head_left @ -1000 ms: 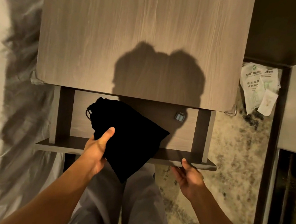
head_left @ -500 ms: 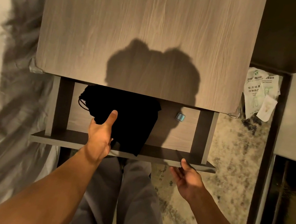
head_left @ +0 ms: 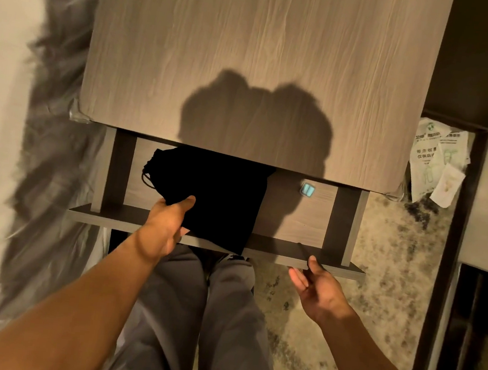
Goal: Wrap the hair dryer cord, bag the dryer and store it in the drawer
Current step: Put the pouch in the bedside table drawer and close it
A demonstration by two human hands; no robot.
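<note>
A black drawstring bag (head_left: 217, 194) lies in the pulled-out drawer (head_left: 287, 219) under the wooden tabletop; its lower corner hangs over the drawer's front panel. The dryer itself is hidden inside the bag. My left hand (head_left: 168, 222) grips the bag's near edge, thumb on top. My right hand (head_left: 316, 286) is open with the palm up, its fingertips touching the underside of the drawer's front panel (head_left: 304, 262) at the right.
A small teal object (head_left: 308, 189) sits on the drawer floor to the right of the bag. The wooden tabletop (head_left: 265, 51) overhangs the drawer's back. White paper packets (head_left: 437, 163) lie on the mottled floor at the right. A grey furry throw (head_left: 52, 134) lies at the left.
My left hand has pushed the bag further into the drawer, from hanging over the front to lying mostly inside. My right hand stays at the drawer's front edge.
</note>
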